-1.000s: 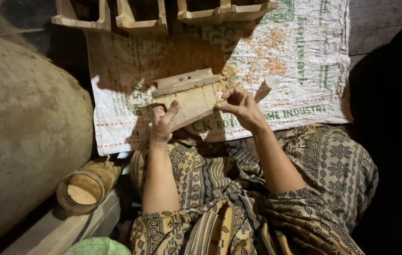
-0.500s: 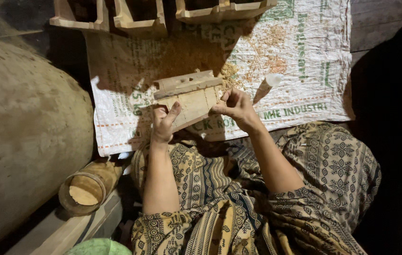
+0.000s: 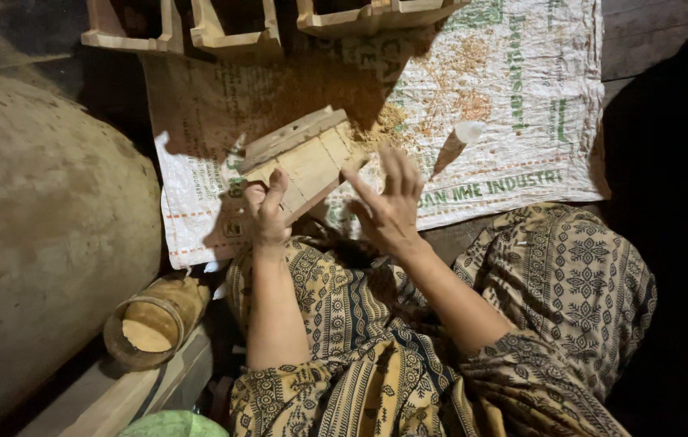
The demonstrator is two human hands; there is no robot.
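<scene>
Two hands: left hand (image 3: 267,217), right hand (image 3: 392,209). One small wooden box (image 3: 302,158) between them. One woven plastic sack (image 3: 514,105) spread on the floor. One glass jar (image 3: 152,322) of sawdust. One small white bottle (image 3: 455,142). At least three wooden frames (image 3: 234,32) along the top

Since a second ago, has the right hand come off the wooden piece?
Yes. The right hand has opened and drawn back from the wooden piece, toward the lap and away from the woven sack. The left hand grips it.
</scene>
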